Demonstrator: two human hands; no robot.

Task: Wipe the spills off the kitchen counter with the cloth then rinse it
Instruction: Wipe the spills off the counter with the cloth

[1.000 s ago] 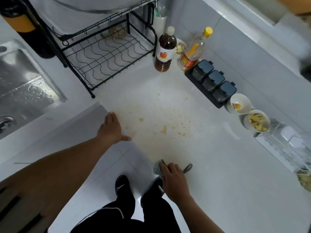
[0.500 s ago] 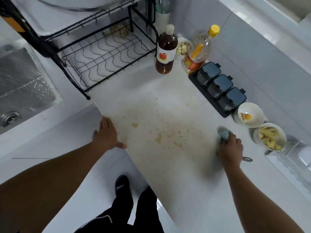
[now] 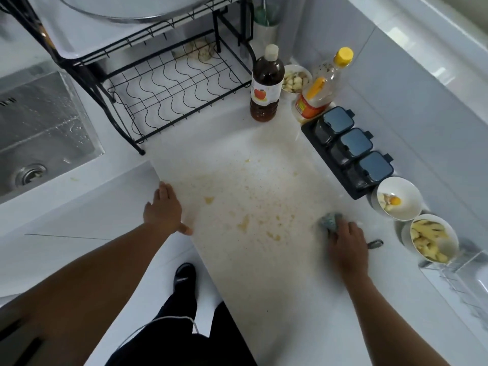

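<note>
Yellow-brown spills [image 3: 244, 223] are spattered over the middle of the white kitchen counter [image 3: 277, 286]. My right hand [image 3: 347, 244] presses a crumpled blue-grey cloth [image 3: 328, 223] flat on the counter at the right edge of the spills, and a loop of the cloth [image 3: 375, 244] pokes out to the right of the hand. My left hand [image 3: 164, 211] rests open on the counter's front edge, left of the spills. The steel sink [image 3: 39, 133] lies at the far left, wet inside.
A black wire dish rack [image 3: 169, 93] stands at the back. A dark vinegar bottle [image 3: 265, 85], a yellow-capped bottle [image 3: 320, 85] and a black tray of three lidded jars [image 3: 348, 149] line the wall. Two white bowls [image 3: 398, 198] [image 3: 430, 237] sit near my right hand.
My right hand swept the cloth from the counter's front edge to the right side beside the bowls, and has now edged a little left toward the spills. My left hand stayed put.
</note>
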